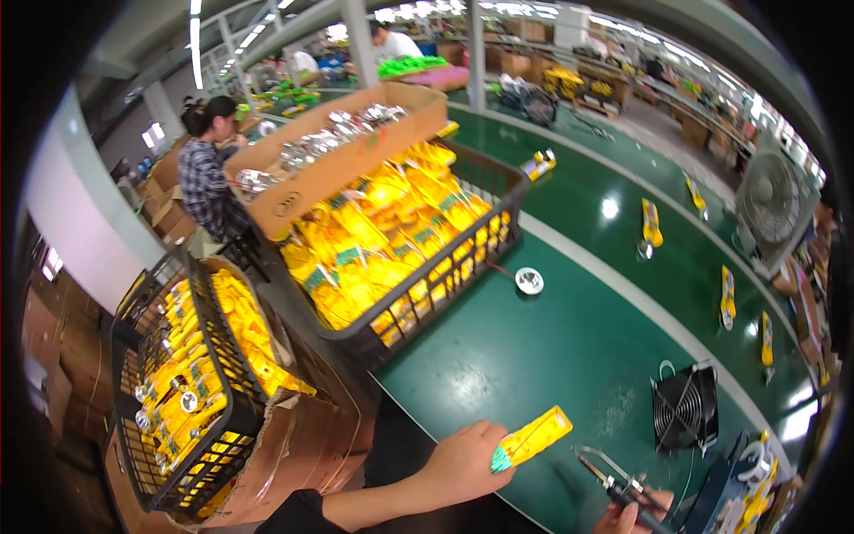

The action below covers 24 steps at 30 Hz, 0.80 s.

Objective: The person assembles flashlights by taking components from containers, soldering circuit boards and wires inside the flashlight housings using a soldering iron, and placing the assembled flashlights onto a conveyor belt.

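Observation:
My left hand is closed around one end of a long yellow plastic casing, held above the green tabletop. A small green part shows by my fingers at the casing's near end. At the lower edge, my right hand grips a soldering iron, partly cut off by the picture's rim. Its tip, with a thin curved metal tube beside it, points toward the casing's far end without touching it. A round silver lamp reflector with a red wire lies farther up the tabletop.
A black crate of yellow casings carries a cardboard box of silver reflectors. Another filled crate stands at left. A small black fan sits at right. Yellow pieces lie along the green belt. A person sits beyond the crates.

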Each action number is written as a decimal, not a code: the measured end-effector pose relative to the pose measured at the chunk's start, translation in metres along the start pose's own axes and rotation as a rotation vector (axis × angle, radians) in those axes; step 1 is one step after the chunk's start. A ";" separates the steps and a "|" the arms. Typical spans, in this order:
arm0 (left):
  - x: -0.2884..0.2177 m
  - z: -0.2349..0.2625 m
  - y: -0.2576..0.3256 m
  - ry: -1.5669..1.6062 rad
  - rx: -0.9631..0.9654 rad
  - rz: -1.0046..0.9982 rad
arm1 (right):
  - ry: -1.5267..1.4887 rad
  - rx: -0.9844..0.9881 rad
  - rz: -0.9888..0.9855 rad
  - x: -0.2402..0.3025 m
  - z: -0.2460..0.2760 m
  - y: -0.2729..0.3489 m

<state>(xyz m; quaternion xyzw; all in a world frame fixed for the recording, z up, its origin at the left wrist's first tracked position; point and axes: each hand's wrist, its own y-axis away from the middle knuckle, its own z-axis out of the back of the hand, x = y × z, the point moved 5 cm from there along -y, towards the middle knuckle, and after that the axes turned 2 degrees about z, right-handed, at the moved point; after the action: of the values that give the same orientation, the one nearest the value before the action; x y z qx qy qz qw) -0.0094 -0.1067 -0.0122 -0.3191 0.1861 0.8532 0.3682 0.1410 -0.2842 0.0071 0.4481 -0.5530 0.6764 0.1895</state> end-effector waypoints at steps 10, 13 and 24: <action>0.064 0.181 0.147 0.745 -0.405 0.090 | 0.399 -0.041 -0.008 -0.034 0.013 0.056; 0.086 0.270 0.223 0.371 -0.750 0.226 | -0.002 0.052 -0.105 -0.044 0.001 0.054; 0.330 0.444 0.353 -0.890 -0.648 0.828 | -0.007 0.252 0.023 -0.086 -0.052 0.091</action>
<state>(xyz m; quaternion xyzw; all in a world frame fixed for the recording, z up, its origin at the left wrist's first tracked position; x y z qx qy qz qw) -0.6277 0.0736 0.1142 0.0650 -0.1406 0.9861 -0.0609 0.0975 -0.2451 -0.1152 0.4646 -0.4694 0.7409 0.1220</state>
